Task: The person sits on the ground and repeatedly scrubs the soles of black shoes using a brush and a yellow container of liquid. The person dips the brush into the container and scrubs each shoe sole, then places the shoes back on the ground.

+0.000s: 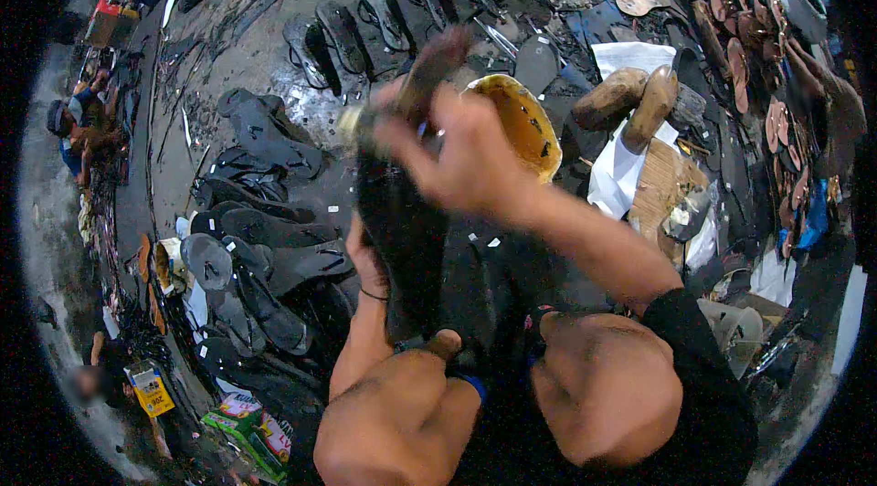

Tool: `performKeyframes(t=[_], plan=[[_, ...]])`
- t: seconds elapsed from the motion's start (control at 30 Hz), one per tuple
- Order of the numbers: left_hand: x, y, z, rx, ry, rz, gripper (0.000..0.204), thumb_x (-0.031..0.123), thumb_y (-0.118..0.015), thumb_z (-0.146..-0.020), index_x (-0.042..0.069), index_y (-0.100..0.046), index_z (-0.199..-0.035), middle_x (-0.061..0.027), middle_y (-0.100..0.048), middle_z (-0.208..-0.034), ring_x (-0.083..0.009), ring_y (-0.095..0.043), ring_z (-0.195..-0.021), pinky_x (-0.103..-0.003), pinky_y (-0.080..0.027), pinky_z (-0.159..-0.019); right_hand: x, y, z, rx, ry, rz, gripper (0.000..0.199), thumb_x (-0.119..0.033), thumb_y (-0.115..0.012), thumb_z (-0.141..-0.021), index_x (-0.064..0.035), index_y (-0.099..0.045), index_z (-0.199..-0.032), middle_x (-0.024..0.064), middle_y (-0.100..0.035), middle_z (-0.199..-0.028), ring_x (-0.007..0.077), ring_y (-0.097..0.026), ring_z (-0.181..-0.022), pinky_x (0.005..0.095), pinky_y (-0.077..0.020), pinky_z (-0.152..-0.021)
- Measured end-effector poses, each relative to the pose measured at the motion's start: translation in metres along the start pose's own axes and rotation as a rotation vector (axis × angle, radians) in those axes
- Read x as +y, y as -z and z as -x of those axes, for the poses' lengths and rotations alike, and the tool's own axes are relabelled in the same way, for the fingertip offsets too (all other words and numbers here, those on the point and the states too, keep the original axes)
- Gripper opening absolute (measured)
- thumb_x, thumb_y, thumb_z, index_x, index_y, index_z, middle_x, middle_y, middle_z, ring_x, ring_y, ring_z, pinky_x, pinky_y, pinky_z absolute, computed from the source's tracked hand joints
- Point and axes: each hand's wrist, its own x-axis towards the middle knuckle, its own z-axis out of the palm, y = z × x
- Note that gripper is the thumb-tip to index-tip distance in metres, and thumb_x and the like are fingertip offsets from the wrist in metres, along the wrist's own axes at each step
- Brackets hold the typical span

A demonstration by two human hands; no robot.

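Note:
My left hand (364,259), a dark band at its wrist, is closed around the near left side of a black sandal sole (402,221) above my knees. Over the sole's far end, my right hand (461,143) is closed on a blurred brown tool (438,66) with a pale end at its left. Motion smear hides the tool's exact kind and whether it touches the sole. Just right of that hand sits a pale-rimmed pot (516,121) with amber-brown stuff inside.
Black sandals stand in a row (379,15) at the far side, and more are piled at left (247,276). Two wooden shoe lasts (650,107) lie at right near a worn wooden block (671,184). Brown sandals (738,75) line the far right. Other people (87,125) sit at left.

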Motion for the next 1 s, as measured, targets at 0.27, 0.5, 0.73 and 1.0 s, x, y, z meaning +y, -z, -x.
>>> performKeyframes(t=[0.27, 0.5, 0.73, 1.0], plan=[[0.025, -0.022, 0.003, -0.108, 0.050, 0.390, 0.055, 0.038, -0.035, -0.105, 0.001, -0.045, -0.144, -0.0165, -0.052, -0.143, -0.0327, -0.056, -0.126, -0.047, -0.044, -0.110, 0.040, 0.029, -0.015, -0.056, -0.049, -0.003, 0.021, -0.010, -0.071, -0.092, -0.0005, -0.066, -0.110, 0.0110, -0.073, -0.095, 0.0128, -0.068, -0.085, 0.0304, -0.0540, -0.076], [0.040, 0.040, -0.025, 0.040, -0.067, 0.314, 0.046, 0.032, -0.037, -0.106, -0.001, -0.053, -0.135, -0.0123, -0.062, -0.128, -0.0298, -0.061, -0.112, -0.043, -0.049, -0.099, 0.011, 0.012, 0.095, -0.524, -0.171, -0.311, 0.025, -0.015, -0.074, -0.088, -0.0030, -0.067, -0.109, 0.0098, -0.069, -0.110, 0.0238, -0.064, -0.108, 0.0392, -0.0474, -0.097], [0.000, 0.051, 0.074, 0.159, 0.482, 0.276, 0.046, 0.033, -0.038, -0.106, 0.000, -0.054, -0.133, -0.0137, -0.064, -0.123, -0.0299, -0.063, -0.106, -0.044, -0.051, -0.094, 0.157, 0.069, 0.072, -0.091, -0.287, 0.633, 0.020, -0.017, -0.073, -0.089, -0.0022, -0.073, -0.103, 0.0173, -0.073, -0.093, 0.0293, -0.072, -0.080, 0.0363, -0.0543, -0.071], [0.017, 0.047, 0.084, 0.258, 0.516, 0.209, 0.047, 0.035, -0.038, -0.105, 0.000, -0.056, -0.130, -0.0154, -0.066, -0.117, -0.0299, -0.065, -0.099, -0.044, -0.054, -0.089, 0.072, 0.155, 0.123, -0.748, -0.596, 0.840, 0.036, -0.016, -0.071, -0.090, 0.0024, -0.062, -0.120, 0.0228, -0.068, -0.103, 0.0334, -0.068, -0.092, 0.0385, -0.0536, -0.075]])
